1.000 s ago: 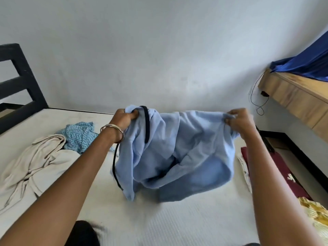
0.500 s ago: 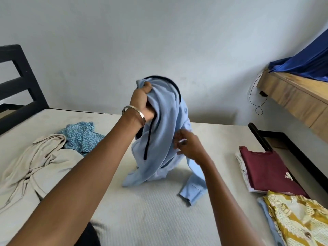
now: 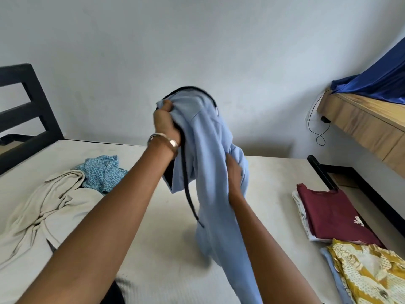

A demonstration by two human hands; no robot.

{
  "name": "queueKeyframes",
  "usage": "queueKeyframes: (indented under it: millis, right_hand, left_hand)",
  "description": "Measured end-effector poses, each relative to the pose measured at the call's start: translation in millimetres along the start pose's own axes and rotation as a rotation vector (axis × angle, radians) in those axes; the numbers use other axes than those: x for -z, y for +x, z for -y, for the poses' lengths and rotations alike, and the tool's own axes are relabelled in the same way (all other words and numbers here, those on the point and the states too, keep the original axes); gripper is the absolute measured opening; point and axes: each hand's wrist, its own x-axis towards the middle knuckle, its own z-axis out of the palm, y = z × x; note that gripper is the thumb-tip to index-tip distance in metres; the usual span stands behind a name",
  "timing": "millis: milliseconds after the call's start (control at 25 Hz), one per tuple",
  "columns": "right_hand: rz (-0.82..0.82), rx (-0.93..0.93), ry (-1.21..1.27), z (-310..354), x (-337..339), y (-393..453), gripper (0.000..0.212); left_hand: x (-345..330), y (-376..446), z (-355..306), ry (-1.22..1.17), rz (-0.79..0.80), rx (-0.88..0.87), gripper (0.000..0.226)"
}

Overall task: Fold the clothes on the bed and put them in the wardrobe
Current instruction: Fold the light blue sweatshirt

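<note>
The soft light-blue garment with a black strap hangs above the white bed. The left hand grips its top. The right hand holds its middle; its fingers are hidden. The hanging cloth could slip and bunch up. Unfolded clothes lie left of it, folded clothes right.

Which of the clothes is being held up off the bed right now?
The light blue garment, gripped by the left hand and right hand; the others lie on the bed.
</note>
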Motion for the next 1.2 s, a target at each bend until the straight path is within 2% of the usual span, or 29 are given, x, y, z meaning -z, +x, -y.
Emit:
queueKeyframes:
  millis: [80,120,200,240,320,360,400,440,480,520,560,640,720,760,840,880,920,960,1040,1120,1200]
  right_hand:
    - [-0.141,0.048,-0.137,7,22,11,0.010]
    - [-0.135,0.044,-0.168,5,38,19,0.015]
    - [0.017,0.124,-0.305,15,62,26,0.024]
    - [0.097,0.158,-0.387,28,65,28,0.024]
    - [0.216,0.229,-0.482,54,60,31,0.016]
    - [0.286,0.247,-0.528,62,56,34,0.019]
    - [0.356,0.242,-0.590,66,50,37,0.023]
    - [0.404,0.226,-0.624,66,44,38,0.026]
    - [0.430,0.191,-0.605,65,37,39,0.027]
    - [0.438,0.149,-0.514,66,32,38,0.029]
    - [0.434,0.091,-0.393,70,30,37,0.031]
    - [0.462,0.014,-0.179,77,31,40,0.039]
    - [0.540,0.063,-0.221,78,43,44,0.057]
    - [0.564,0.128,-0.373,75,50,45,0.072]
    - [0.573,0.291,-0.932,64,66,47,0.101]
    - [0.557,0.374,-1.190,55,72,47,0.106]
    - [0.505,0.444,-1.353,48,75,47,0.101]
    - [0.398,0.497,-1.406,44,76,47,0.087]
    - [0.052,0.548,-1.360,43,75,52,0.051]
    - [-0.247,0.513,-1.219,42,75,62,0.033]
    - [-0.323,0.430,-0.999,40,74,73,0.032]
  left_hand:
    - [42,14,-8,0.096,-0.089,0.055,0.027]
    - [66,23,-12,0.134,-0.157,0.108,0.025]
    - [109,32,-11,0.267,-0.273,0.211,0.020]
    - [126,35,-6,0.403,-0.314,0.295,0.017]
    - [148,28,12,0.945,-0.323,0.413,0.029]
    - [152,23,23,1.291,-0.336,0.380,0.040]
    - [149,14,32,1.566,-0.334,0.218,0.048]
    - [139,2,39,1.653,-0.253,-0.029,0.048]
    - [126,-13,48,1.548,-0.082,-0.216,0.042]
    - [112,-27,59,1.429,0.115,-0.260,0.038]
    - [95,-42,72,1.397,0.297,-0.235,0.040]
    - [81,-60,102,1.516,0.455,-0.165,0.050]
    - [82,-58,119,1.679,0.366,-0.262,0.039]
    - [83,-53,118,1.738,0.315,-0.301,0.033]
    - [81,-36,106,1.746,0.232,-0.369,0.034]
    - [76,-27,95,1.685,0.185,-0.422,0.038]
    - [69,-19,83,1.600,0.153,-0.474,0.042]
    - [64,-9,73,1.519,0.147,-0.552,0.046]
    - [58,6,53,1.472,0.206,-0.751,0.050]
    - [55,19,32,1.519,0.266,-0.934,0.045]
    - [47,28,10,1.608,0.243,-1.125,0.039]
